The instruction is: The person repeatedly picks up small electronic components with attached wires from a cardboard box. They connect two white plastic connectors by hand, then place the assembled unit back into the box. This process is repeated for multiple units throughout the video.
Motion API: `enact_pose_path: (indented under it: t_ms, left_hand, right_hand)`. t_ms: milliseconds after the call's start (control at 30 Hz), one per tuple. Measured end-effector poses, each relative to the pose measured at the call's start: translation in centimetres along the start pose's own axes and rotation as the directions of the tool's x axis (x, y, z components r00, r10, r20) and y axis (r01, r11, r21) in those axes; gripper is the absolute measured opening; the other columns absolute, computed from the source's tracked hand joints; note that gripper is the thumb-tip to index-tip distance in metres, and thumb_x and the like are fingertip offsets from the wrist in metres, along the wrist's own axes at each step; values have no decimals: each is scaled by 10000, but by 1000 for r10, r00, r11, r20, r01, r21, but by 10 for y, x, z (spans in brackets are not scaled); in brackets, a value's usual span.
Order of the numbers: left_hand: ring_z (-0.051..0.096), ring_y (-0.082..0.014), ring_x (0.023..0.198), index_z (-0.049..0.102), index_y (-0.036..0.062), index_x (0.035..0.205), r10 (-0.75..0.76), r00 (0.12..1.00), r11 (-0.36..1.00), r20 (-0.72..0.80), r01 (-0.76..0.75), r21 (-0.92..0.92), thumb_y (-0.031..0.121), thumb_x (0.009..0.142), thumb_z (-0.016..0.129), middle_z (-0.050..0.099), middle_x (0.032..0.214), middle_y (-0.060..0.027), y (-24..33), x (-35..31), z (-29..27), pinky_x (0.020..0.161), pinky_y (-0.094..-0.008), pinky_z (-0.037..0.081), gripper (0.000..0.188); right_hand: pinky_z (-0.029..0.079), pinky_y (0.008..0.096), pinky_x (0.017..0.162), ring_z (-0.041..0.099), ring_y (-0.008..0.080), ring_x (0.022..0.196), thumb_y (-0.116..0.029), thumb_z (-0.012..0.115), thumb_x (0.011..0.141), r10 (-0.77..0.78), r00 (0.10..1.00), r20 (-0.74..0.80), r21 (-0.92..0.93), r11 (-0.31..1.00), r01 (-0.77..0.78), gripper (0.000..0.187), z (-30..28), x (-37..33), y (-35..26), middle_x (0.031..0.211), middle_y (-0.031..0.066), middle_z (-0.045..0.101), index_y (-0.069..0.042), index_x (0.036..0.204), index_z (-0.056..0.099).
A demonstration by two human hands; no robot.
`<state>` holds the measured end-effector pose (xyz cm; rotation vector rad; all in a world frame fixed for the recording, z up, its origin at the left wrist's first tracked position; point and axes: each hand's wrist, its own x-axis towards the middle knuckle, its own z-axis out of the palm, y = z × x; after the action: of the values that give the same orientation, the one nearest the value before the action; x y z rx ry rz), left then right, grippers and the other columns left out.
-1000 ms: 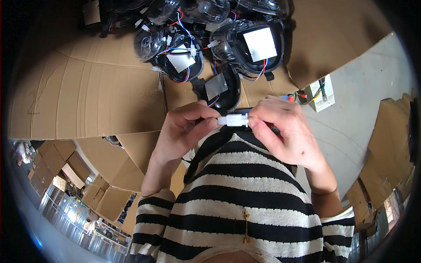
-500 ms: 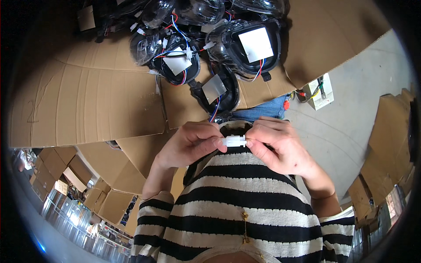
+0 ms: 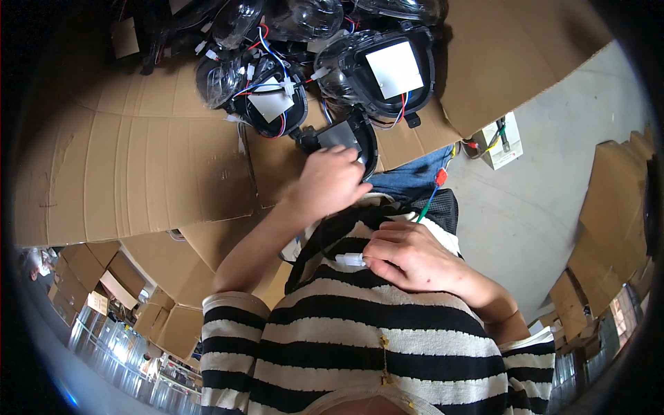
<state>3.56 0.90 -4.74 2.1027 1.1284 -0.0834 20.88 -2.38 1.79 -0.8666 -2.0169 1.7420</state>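
Observation:
My right hand [image 3: 408,256] is closed in front of my striped top, pinching a white plastic wire connector [image 3: 350,259] that points left. A blue and green wire [image 3: 427,205] runs up from behind this hand to a red connector [image 3: 441,178]. My left hand [image 3: 330,181] reaches over the nearest black lamp housing [image 3: 370,144], its thumb apart from the fingers. The fingers cover part of the grey plate [image 3: 337,135] on that housing. Whether the white connector is joined to a second half is hard to make out.
Several more black lamp housings with clear covers [image 3: 325,83], white plates and coloured wires lie on the cardboard [image 3: 159,159] beyond my hands. A white box [image 3: 507,149] with cables stands on the grey floor at right. Cardboard boxes [image 3: 605,214] stand at the far right.
My left hand has let go of the white connector and moved up to the nearest lamp housing. My right hand has come down and left with the connector. The red connector now stands higher.

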Motion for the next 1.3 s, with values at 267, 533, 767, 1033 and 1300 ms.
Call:
enact_pose_path:
  t_ms: [267, 533, 767, 1033, 1300]
  left_hand:
    - [490, -207, 770, 602, 68, 665, -94, 994, 926, -57, 108, 361, 233, 643, 616, 520, 793, -44, 6, 6, 48, 656, -326, 404, 167]
    - [519, -79, 703, 529, 31, 871, -520, 849, -77, 90, 58, -995, 154, 803, 547, 534, 888, -40, -40, -77, -18, 562, -190, 401, 142]
    - [561, -126, 674, 501, 4, 1025, -742, 665, -125, 83, -15, -992, 264, 801, 541, 579, 802, -60, -39, -86, -3, 527, -244, 468, 346]
    - [510, -212, 981, 482, 24, 1078, -787, 558, -193, -261, -626, -756, 229, 853, 447, 515, 1093, -103, -68, -116, 3, 810, -350, 439, 306]
    - [479, -230, 1005, 420, 13, 1153, -865, 311, 148, -395, -593, -791, 300, 870, 396, 485, 1133, -116, -66, -138, -45, 830, -378, 399, 404]
  right_hand:
    - [412, 336, 567, 487, 245, 623, -84, 573, 690, -41, 999, 33, -57, 997, 43, 94, 4, -3, 6, 645, 80, 490, -44, 685, 488]
    - [422, 344, 572, 502, 248, 631, -88, 567, 667, -75, 997, 4, -33, 997, 75, 108, 5, 7, 8, 647, 85, 486, -45, 677, 468]
    - [429, 339, 562, 508, 251, 625, -85, 574, 667, -97, 995, 12, -68, 993, 98, 105, 2, 8, 7, 661, 88, 486, -41, 698, 484]
    - [426, 358, 604, 501, 263, 644, -65, 538, 716, -19, 998, -57, -12, 1000, 18, 54, -27, -24, 16, 641, 97, 481, -24, 710, 504]
    - [379, 343, 552, 463, 264, 582, -37, 516, 723, 156, 975, -160, -5, 987, -158, 45, -46, -61, 27, 602, 88, 467, -11, 686, 514]
